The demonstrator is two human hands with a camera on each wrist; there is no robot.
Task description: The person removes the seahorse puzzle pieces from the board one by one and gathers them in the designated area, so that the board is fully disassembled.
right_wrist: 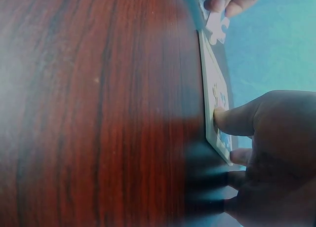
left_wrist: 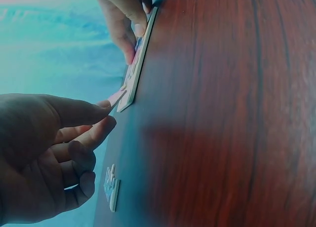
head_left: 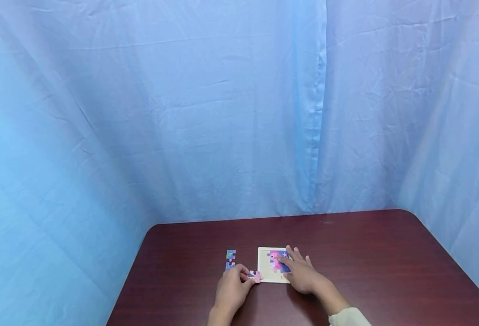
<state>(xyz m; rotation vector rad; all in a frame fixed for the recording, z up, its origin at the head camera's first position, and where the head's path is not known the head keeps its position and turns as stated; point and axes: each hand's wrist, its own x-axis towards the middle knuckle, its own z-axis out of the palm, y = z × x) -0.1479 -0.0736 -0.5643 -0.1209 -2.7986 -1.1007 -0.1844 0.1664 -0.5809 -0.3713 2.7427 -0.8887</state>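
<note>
Between thumb and forefinger my left hand (head_left: 232,286) pinches a pink jigsaw piece (head_left: 256,276) at the left edge of a pale puzzle tray (head_left: 259,260). The left wrist view shows that puzzle piece (left_wrist: 117,96) tilted over the tray's near corner. My right hand (head_left: 303,274) lies across the tray's right side, its fingers spread. In the right wrist view its thumb (right_wrist: 232,121) touches the tray. Joined pieces with a pink figure (head_left: 275,261) and a blue background fill part of the tray; my right hand hides some of them.
Left of the tray, loose puzzle pieces (head_left: 231,255) lie on the dark red wooden table (head_left: 182,271), partly hidden by my left hand. A blue curtain (head_left: 223,113) hangs behind the table and along its sides.
</note>
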